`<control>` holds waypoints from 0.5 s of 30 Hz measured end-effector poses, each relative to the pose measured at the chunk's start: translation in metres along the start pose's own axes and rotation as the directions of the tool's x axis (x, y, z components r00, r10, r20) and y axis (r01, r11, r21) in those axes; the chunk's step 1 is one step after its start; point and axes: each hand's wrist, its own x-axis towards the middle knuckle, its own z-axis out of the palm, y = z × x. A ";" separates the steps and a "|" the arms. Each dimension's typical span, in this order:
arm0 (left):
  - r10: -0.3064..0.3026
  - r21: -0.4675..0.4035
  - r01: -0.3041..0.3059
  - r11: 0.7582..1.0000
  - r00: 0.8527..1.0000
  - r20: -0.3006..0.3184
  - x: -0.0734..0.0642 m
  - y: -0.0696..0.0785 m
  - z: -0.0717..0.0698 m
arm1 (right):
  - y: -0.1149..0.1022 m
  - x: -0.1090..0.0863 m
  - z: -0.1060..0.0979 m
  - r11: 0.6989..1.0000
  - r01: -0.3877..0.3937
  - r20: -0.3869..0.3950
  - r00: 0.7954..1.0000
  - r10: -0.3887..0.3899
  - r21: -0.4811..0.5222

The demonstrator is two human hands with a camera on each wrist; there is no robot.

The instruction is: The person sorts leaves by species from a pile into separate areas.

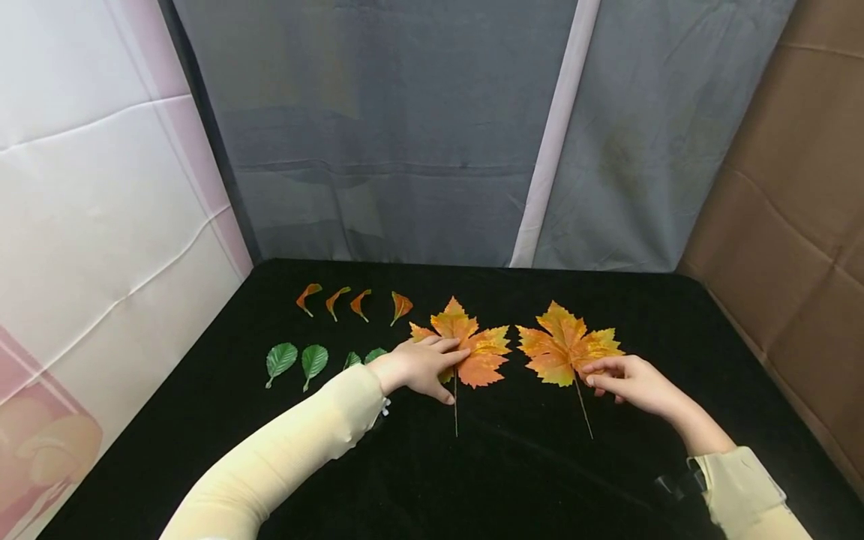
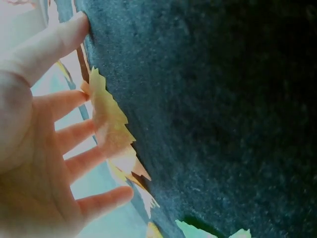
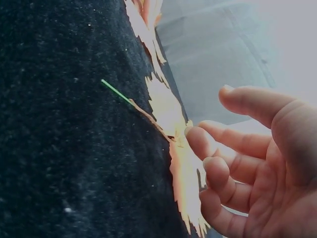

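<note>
Two orange-yellow artificial maple leaves lie side by side on a black cloth, stems toward me. My left hand [image 1: 424,367] reaches over the left maple leaf [image 1: 484,365], covering part of it. In the left wrist view its fingers are straight and spread, their tips at the leaf [image 2: 111,119]. Beside the lower right of the right maple leaf [image 1: 556,341] is my right hand [image 1: 637,384]. Its fingers are loosely bent, and the right wrist view shows the thumb [image 3: 257,101] apart from them with nothing pinched. Whether those fingertips touch the leaf I cannot tell.
Several small orange-green leaves [image 1: 401,306] stand in a row at the back left. Below them lie several green leaves [image 1: 314,363], some partly behind my left hand. Grey curtain [image 1: 405,150] hangs behind the black table [image 1: 513,487]; a brown panel [image 1: 803,225] borders the right.
</note>
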 end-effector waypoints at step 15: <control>-0.086 -0.002 0.089 0.996 0.957 -0.277 -0.045 -0.053 -0.030 | -0.018 0.014 -0.044 0.999 -0.033 -0.024 0.999 0.033 -0.007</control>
